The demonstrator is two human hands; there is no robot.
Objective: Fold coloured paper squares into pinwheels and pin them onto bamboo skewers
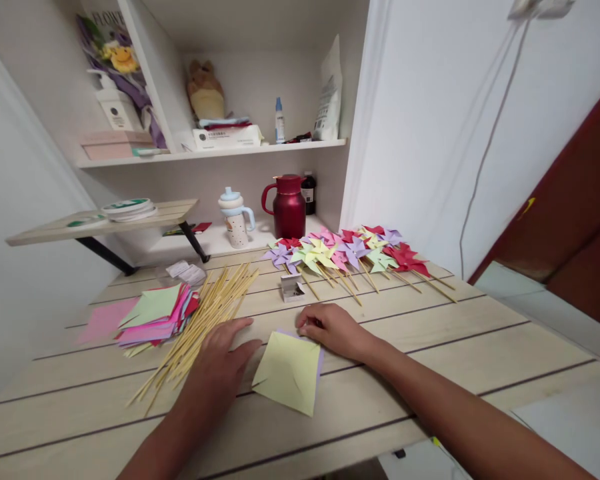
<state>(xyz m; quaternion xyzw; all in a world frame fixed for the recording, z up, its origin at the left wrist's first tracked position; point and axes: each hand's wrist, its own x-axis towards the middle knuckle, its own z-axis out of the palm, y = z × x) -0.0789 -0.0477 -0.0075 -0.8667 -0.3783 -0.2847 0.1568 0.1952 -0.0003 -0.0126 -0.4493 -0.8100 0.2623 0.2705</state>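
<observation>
A square of yellow paper (289, 370) with slits cut in from its corners lies on the table in front of me. The edge of a purple sheet (321, 367) shows beneath it. To the left of the paper, my left hand (225, 357) is open, thumb and index finger apart, its thumb tip close to the paper's edge. My right hand (333, 330) rests at the top right corner with its fingers curled in; what they hold, if anything, is hidden. Just beyond the hands stands a small open box (293, 288) with tiny dark pieces inside.
Thin wooden sticks (215, 310) lie in a loose bundle beside my left hand. Left of them is a stack of coloured paper (155, 313). Finished paper pinwheels (355, 253) on sticks cover the back right. A red jug (289, 207) and a cup (236, 220) stand behind.
</observation>
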